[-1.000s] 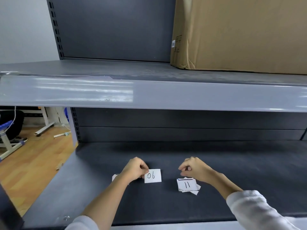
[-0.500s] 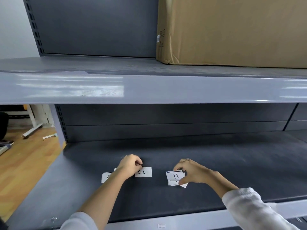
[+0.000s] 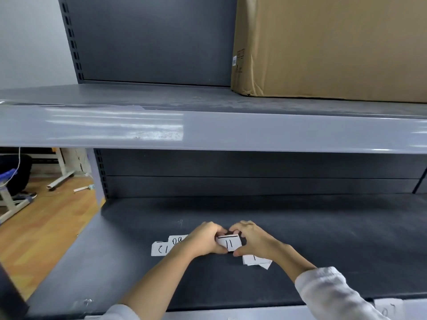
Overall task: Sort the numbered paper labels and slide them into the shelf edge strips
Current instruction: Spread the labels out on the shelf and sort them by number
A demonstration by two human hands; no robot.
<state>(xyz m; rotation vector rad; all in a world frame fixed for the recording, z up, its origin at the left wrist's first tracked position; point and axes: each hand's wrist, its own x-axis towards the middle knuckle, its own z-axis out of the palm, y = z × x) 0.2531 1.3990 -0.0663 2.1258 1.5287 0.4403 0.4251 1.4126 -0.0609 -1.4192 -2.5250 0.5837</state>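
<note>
On the dark lower shelf (image 3: 323, 250), both hands meet over a white paper label marked 11 (image 3: 229, 244). My left hand (image 3: 203, 243) pinches its left edge and my right hand (image 3: 253, 239) pinches its right edge. Left of my left hand lie a label marked 12 (image 3: 160, 249) and, partly under the hand, one marked 06 (image 3: 176, 240). A small stack of further labels (image 3: 256, 260) lies below my right wrist. The upper shelf's glossy grey edge strip (image 3: 208, 132) runs across the view. A label (image 3: 389, 307) shows in the lower shelf's edge strip at bottom right.
A large cardboard box (image 3: 330, 47) stands on the upper shelf at the right. The perforated upright (image 3: 101, 176) marks the shelf's left end. Beyond it are a wooden floor (image 3: 41, 222), white table legs (image 3: 61, 179) and a dark chair (image 3: 15, 174).
My right hand lifted the 11 label off the stack and moved it left. My left hand let go of the 06 label and came right to grip the 11 label's other edge.
</note>
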